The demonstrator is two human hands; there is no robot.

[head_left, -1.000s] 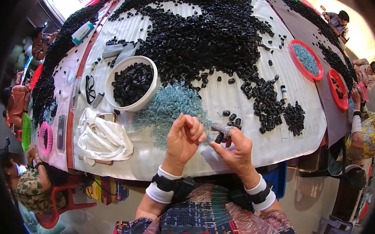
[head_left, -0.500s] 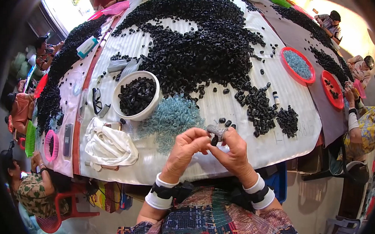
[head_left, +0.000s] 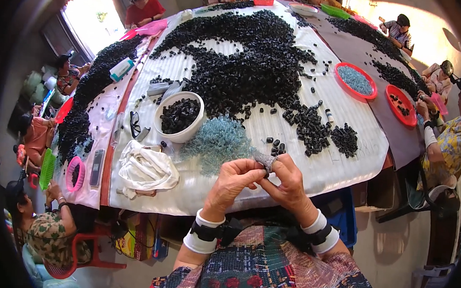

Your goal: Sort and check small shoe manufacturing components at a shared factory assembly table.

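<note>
Just in front of my body, above the table's near edge, my left hand and my right hand meet at their fingertips. Both are closed in a pinch on a small black plastic piece, mostly hidden by the fingers. A grey wrap covers a finger of my right hand. Several black plastic caps lie just beyond the hands. Left of them spreads a heap of small translucent light-blue pieces, whose kind I cannot make out. A white bowl holds more black pieces.
A huge pile of black pieces covers the table's middle, with smaller heaps at right. White cloth, eyeglasses and a phone lie left. A red tray holds blue pieces. Several people sit around the tables.
The view has shifted, showing more of the table's far end. My hands stay together, and the black piece between the fingertips shows less. The caps beyond them stand out more clearly.
</note>
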